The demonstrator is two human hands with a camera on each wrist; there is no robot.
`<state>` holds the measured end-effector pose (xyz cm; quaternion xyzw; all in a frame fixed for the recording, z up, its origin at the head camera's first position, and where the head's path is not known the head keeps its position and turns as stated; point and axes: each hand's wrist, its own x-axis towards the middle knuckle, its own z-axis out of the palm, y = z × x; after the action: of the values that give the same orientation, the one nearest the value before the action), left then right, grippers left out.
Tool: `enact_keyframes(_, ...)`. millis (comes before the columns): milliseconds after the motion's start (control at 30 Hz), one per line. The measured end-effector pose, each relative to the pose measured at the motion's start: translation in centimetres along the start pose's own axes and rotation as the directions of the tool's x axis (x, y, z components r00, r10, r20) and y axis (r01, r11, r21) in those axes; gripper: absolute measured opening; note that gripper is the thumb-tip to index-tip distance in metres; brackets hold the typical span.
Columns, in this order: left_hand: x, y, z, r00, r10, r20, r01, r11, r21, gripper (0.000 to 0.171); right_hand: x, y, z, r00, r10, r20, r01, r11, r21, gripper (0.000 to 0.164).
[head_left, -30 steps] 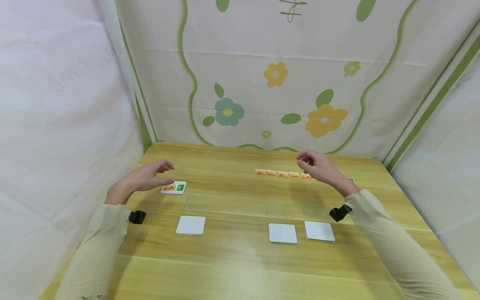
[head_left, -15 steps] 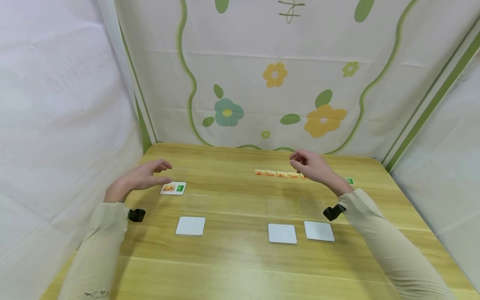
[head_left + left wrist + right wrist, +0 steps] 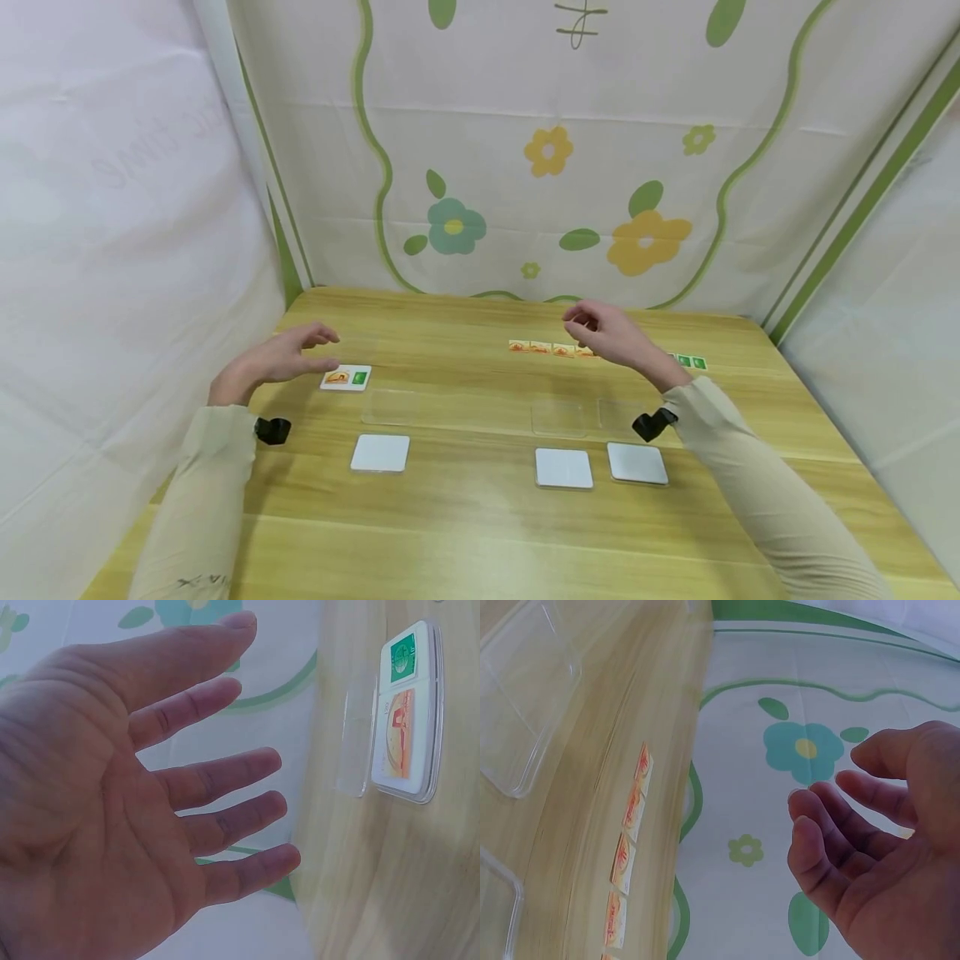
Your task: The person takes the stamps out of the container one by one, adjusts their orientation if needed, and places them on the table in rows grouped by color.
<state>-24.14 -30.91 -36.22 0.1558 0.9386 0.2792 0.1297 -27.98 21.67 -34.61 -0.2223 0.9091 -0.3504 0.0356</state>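
1. The left hand's fingers (image 3: 232, 778) are spread and nearly straight, with the thumb well apart from them; they are released and hold nothing.
2. The left hand (image 3: 277, 357) hovers near a flat white rounded case bearing one orange and one green stamp (image 3: 403, 724); the left wrist view shows a gap between them.
3. The right hand's fingers (image 3: 810, 844) are loosely bent, thumb and forefinger apart, grasping nothing.
4. The right hand (image 3: 611, 333) hangs over a row of small orange-and-cream stamps (image 3: 541, 347), hiding its right end from the head view.
5. The stamped case lies by the table's left edge, toward the far left corner, with a thin transparent plastic lid (image 3: 355, 742) just beside it.
6. The orange row runs along the far edge, right of its middle; small green stamps (image 3: 692, 362) lie farther right, toward the far right corner.
7. Nearer the front edge of the pale wooden table (image 3: 450, 533) sit three white rounded rectangular cases (image 3: 564, 468), one left of the middle and two right.
8. Behind each lies a clear rounded plastic cover (image 3: 392, 407).
9. A white fabric wall with printed flowers (image 3: 495, 167) rises behind the far edge.
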Motion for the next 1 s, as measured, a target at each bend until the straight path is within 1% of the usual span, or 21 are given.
enact_keyframes(100,0.1,-0.5,0.1,1.000,-0.008,0.006,0.008,1.000,-0.020,0.056,0.2,-0.3,0.2,1.000,-0.011,0.006,0.011,1.000,0.000,0.026)
enact_keyframes(333,0.3,-1.6,0.5,1.000,-0.012,-0.002,0.012,1.000,-0.021,0.059,0.5,-1.1,0.8,1.000,-0.011,0.019,0.011,1.000,0.020,0.025)
enact_keyframes(567,0.5,-2.3,0.8,0.999,-0.042,0.028,0.044,0.996,-0.073,0.060,1.0,-2.4,1.7,0.999,-0.032,0.032,0.031,0.999,0.029,0.024)
enact_keyframes(767,0.5,-2.8,1.1,0.998,-0.059,0.031,0.060,0.996,-0.059,0.061,1.5,-3.2,2.6,0.996,-0.082,0.044,0.081,0.996,0.021,0.019)
enact_keyframes(1000,0.5,-3.6,1.6,0.996,-0.080,0.045,0.082,0.995,-0.052,0.061,2.0,-3.7,3.6,0.994,-0.091,0.067,0.089,0.995,0.033,0.017)
